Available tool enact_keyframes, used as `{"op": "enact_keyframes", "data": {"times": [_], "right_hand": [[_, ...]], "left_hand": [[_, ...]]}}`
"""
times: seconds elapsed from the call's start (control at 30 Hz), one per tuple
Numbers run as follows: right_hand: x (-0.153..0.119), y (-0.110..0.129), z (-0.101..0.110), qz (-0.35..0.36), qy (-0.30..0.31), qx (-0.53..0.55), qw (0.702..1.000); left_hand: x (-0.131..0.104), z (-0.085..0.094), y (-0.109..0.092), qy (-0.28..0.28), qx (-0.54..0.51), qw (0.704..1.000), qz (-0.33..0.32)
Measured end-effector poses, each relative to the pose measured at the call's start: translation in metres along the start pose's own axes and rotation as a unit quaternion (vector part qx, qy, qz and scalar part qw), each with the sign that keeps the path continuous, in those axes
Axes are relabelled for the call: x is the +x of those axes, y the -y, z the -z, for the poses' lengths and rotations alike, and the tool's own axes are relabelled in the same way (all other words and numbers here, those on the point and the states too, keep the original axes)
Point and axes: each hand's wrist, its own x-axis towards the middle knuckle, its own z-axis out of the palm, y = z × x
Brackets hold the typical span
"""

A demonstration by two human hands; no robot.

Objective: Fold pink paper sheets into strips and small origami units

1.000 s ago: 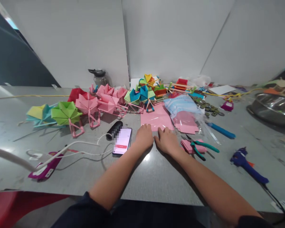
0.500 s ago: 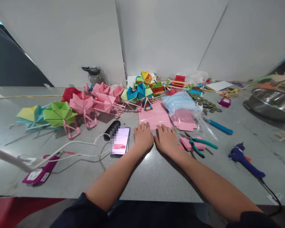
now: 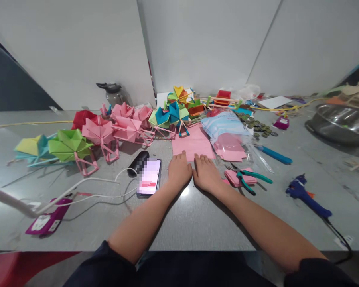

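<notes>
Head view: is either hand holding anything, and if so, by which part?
Nothing is visibly held: the left hand and right hand lie at the near edge of the pink paper sheet.

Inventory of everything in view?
wall: 1, grey, back
table: 1, grey, across frame
seat: 1, red, bottom left
paper models: several, multicoloured, left to centre
paper sheet: 1 visible, pink, centre
printed bag: 1, blue-white, right of sheet
pliers: 1, teal, right
paper stack: 1, pink, under pliers
slim tool: 1, blue, beyond pliers
glue gun: 1, blue, right
discs: many, green, back right
bowl: 1, silver, far right
phone: 1, pink screen, left
case: 1, black, beside phone
power strip: 1, purple, left
cables: several, white, left
jug: 1, grey, back left
left hand: 1, bare, at sheet
right hand: 1, bare, beside left
</notes>
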Motion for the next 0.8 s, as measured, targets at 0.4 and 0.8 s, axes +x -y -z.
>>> {"op": "enact_keyframes", "data": {"times": [0.4, 0.8], "right_hand": [[0.004, 0.003, -0.002, 0.034, -0.001, 0.04, 0.999], [-0.001, -0.004, 0.021, 0.058, -0.099, 0.019, 0.993]], "left_hand": [[0.003, 0.004, -0.002, -0.018, 0.014, 0.999, 0.022], [-0.001, 0.023, -0.004, -0.018, 0.102, 0.994, -0.033]]}}
